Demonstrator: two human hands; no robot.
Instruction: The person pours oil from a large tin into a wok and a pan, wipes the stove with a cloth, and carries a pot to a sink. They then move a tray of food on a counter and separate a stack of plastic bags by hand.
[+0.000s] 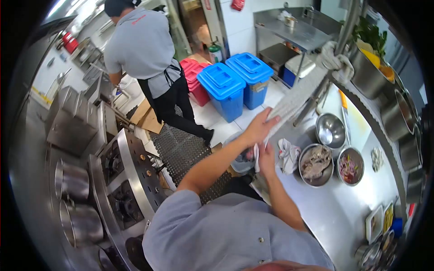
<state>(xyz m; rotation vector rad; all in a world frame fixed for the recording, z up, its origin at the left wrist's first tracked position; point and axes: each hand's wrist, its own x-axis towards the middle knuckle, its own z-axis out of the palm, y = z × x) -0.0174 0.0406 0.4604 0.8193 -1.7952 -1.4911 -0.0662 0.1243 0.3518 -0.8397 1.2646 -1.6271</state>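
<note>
My left hand [259,128] is closed on a long whitish cloth [289,105], which stretches up and to the right toward the shelf post. Just below it, my right hand [266,159] is also closed on a lower, bunched part of the cloth. A second crumpled cloth [288,156] lies on the steel counter [332,210], to the right of my hands. Beside it stands a metal bowl with pale shredded food [316,163]. An empty steel bowl [330,130] and a bowl of sliced onion [350,168] stand close by.
An orange-handled knife [344,106] lies on a cutting board. Blue lidded bins [221,83] stand on the floor ahead. A co-worker [142,49] is bent over at the upper left. The stove [131,180] is at the left. Pots line the right shelf.
</note>
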